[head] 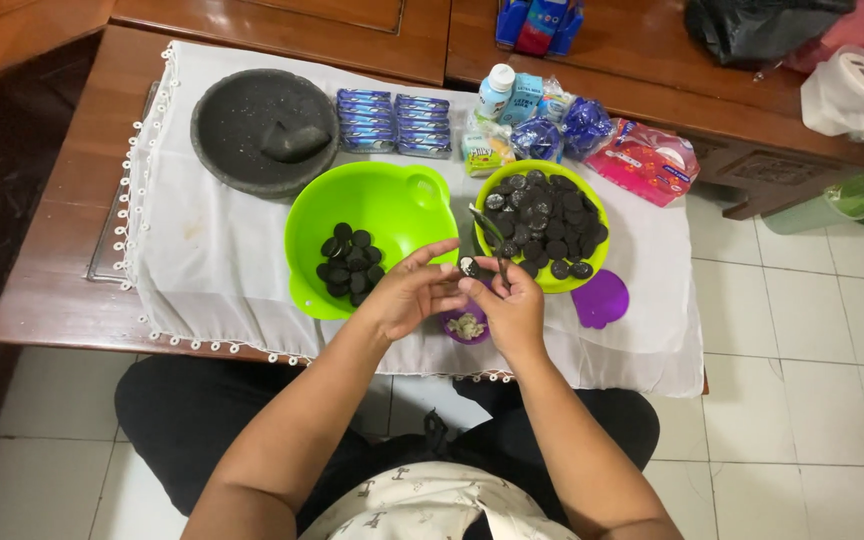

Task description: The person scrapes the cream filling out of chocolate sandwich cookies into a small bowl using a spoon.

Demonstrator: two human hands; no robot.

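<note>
Fingers of left hand pinch round dark cookie w/ right hand gripping thin knife.

Both our forearms: bare, reaching forward from the lower edge of the view and converging toward the middle. Our left hand: palm turned inward, fingers extended to the right, fingertips pinched together against those of the other hand. Our right hand: back facing up, wrist slightly bent, fingers curled in a closed grip. Our two hands: touching at the fingertips, held level, close before our body.
</note>
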